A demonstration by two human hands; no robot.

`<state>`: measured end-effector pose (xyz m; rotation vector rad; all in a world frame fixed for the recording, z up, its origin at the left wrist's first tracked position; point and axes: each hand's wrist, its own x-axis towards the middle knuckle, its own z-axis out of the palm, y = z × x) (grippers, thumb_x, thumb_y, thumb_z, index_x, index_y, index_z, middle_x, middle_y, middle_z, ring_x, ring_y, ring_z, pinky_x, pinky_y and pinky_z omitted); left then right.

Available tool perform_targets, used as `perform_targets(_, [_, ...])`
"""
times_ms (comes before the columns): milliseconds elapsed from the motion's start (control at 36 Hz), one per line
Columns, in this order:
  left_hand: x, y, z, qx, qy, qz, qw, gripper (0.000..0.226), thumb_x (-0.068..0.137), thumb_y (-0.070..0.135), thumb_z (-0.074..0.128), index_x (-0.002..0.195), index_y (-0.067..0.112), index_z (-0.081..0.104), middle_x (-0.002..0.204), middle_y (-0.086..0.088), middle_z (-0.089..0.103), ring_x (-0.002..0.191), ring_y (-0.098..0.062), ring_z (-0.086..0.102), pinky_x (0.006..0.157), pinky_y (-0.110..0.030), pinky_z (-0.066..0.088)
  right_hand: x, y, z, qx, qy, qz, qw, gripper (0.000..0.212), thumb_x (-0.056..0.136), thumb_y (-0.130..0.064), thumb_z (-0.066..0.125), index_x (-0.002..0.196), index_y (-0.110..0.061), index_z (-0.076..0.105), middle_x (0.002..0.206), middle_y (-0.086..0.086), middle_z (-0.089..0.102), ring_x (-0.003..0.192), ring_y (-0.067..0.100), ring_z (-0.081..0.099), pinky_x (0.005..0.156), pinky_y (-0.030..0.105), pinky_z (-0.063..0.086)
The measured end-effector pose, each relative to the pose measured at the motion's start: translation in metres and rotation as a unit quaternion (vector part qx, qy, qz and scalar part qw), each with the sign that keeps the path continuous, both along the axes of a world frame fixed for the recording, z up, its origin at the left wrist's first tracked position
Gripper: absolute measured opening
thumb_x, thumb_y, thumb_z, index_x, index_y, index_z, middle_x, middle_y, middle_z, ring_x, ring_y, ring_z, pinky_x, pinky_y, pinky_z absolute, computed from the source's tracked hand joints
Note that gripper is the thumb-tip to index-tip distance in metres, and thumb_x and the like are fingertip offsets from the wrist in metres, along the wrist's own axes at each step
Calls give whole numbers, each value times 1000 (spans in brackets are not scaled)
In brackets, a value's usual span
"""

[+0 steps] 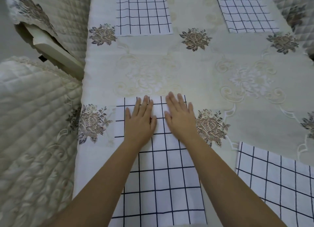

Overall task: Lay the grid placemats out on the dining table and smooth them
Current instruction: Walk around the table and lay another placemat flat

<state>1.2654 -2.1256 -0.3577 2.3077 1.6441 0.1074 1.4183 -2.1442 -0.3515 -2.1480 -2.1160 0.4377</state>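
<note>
Here, from the head camera, the left hand (140, 120) and right hand (181, 118) lie flat with fingers spread, gripping nothing, on the far end of the white navy-grid cloth placemat (161, 175) at six o'clock on the floral-clothed surface (195, 70). Similar placemats lie at eleven (143, 10), one (246, 9) and four o'clock (275, 180).

Both hands, left (140, 120) and right (181, 118), flat on near placemat (161, 175).

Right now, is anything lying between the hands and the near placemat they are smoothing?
Nothing visible. The left hand and right hand lie flat, palms down, directly on the near placemat near its far edge. No object sits on it or on the tablecloth around it.
</note>
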Motion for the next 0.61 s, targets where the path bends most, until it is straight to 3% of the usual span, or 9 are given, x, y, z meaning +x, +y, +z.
perform_targets(83, [-20, 8, -1, -3, 16, 53, 998, 69, 86, 48, 5, 149, 24, 14, 158, 4, 5, 146, -17, 2, 114, -51, 6, 22, 0, -2, -17, -18, -56, 998, 56, 97, -40, 12, 150, -23, 2, 158, -9, -5, 146, 17, -5, 116, 47, 2])
perform_targets(167, [-46, 11, 0, -7, 29, 113, 993, 56, 97, 40, 20, 150, 24, 9, 158, 4, 0, 146, -16, -2, 115, -51, 2, 40, -7, -3, -15, -30, -99, 995, 59, 93, -39, 8, 150, -23, 2, 158, -9, -4, 146, 17, -3, 116, 47, 4])
perform_targets(250, [-64, 9, 3, -5, 30, 134, 990, 55, 99, 33, 25, 150, 19, 11, 158, 0, 2, 146, -18, 0, 114, -52, 6, 47, -13, 1, -22, -19, -123, 992, 59, 93, -37, 7, 150, -21, 5, 158, -6, -1, 146, 17, -1, 116, 46, 4])
perform_targets(361, [-65, -4, 8, 6, 9, 142, 990, 67, 90, 40, 14, 149, 8, 13, 157, -9, 7, 146, -27, 4, 113, -56, 8, 38, -22, 14, -26, 93, -178, 979, 50, 102, -25, 21, 149, -16, 9, 159, -1, 2, 146, 17, -2, 117, 42, -1])
perform_targets(444, [-47, -29, 16, 44, -8, 79, 996, 64, 88, 31, 20, 143, -1, 29, 152, -18, 24, 141, -36, 22, 106, -61, 22, 10, -39, 23, -2, 91, -166, 982, 52, 99, -20, 20, 149, -11, 9, 158, 3, 5, 146, 22, 1, 116, 44, 1])
perform_targets(500, [-28, -49, 17, 62, -13, 27, 998, 57, 87, 22, 28, 136, -4, 40, 145, -21, 38, 133, -40, 36, 97, -64, 32, -15, -57, 24, 12, 62, -104, 993, 54, 95, -21, 20, 147, -7, 18, 157, 7, 15, 145, 27, 12, 115, 50, 9])
perform_targets(556, [-11, -70, 16, 55, -16, -11, 998, 54, 85, 21, 32, 132, -2, 47, 140, -20, 45, 128, -38, 43, 92, -63, 38, -37, -77, 17, 23, 49, -56, 997, 54, 88, -20, 28, 139, -4, 39, 148, 12, 37, 136, 34, 35, 104, 58, 31])
perform_targets(611, [-3, -89, 11, 35, -4, -48, 998, 53, 86, 24, 34, 131, 3, 49, 139, -16, 48, 128, -32, 45, 91, -58, 42, -49, -97, 7, 12, 35, -39, 999, 51, 86, -20, 35, 133, -6, 49, 142, 11, 46, 130, 34, 44, 94, 59, 41])
